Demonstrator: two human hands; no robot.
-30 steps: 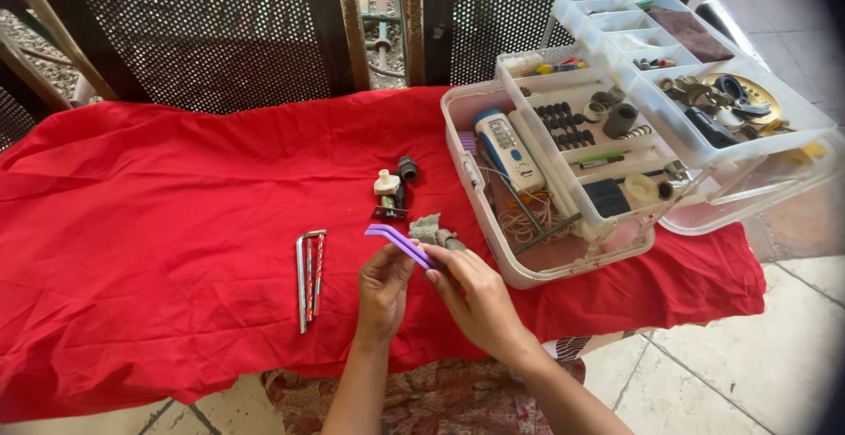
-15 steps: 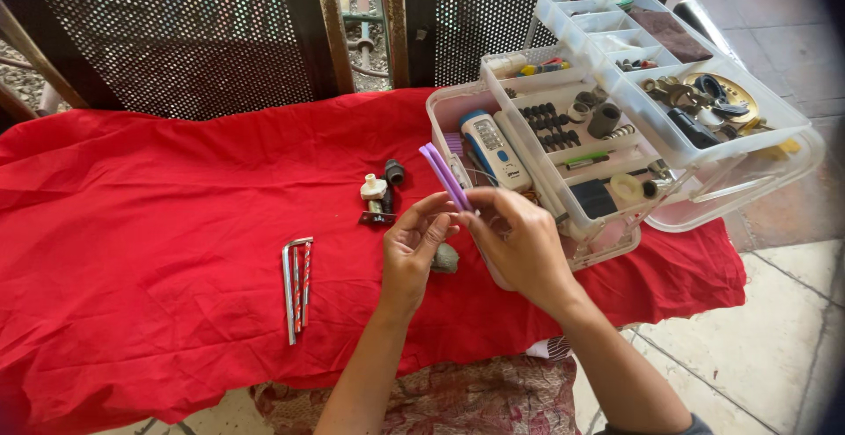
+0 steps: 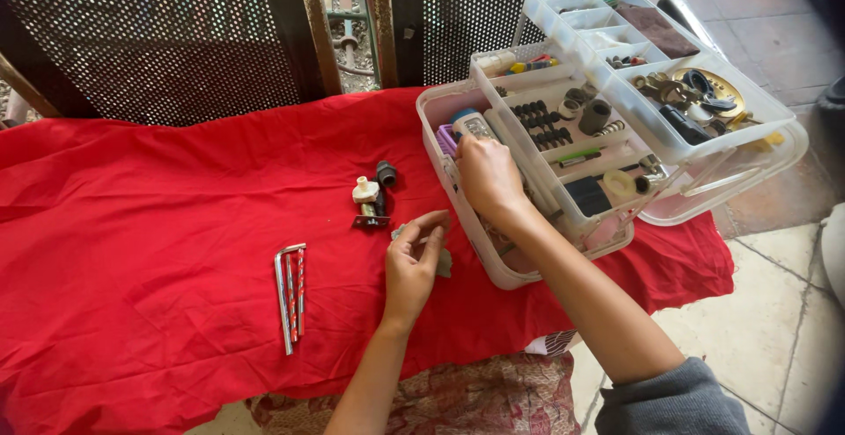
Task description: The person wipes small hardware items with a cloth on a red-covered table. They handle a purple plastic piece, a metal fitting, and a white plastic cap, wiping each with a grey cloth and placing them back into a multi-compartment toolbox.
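A bench covered by a red cloth is seen from above. A clear plastic box with fold-out trays is set at the right end of the bench, opened wide so that all its small parts can be seen at once.

The right hand is reached into the bottom part of the box, close to its left wall. The fingers are curled down onto something there, next to a white tube with a blue cap and a bit of purple plastic. The grip is pressed together at the tips, but what is pinched cannot be told, because the hand hides it.

The left hand is rested on the cloth near the front edge of the bench, just beside the box. Its fingers are loosely bent, and a small grey piece is touched or lightly held under them. It seems to be kept there so it does not get lost.

A little pile of small fittings, one white and one dark, is laid in the middle of the bench. A bunch of long silver drill bits is laid further toward the left, near the front edge, well apart from both hands.
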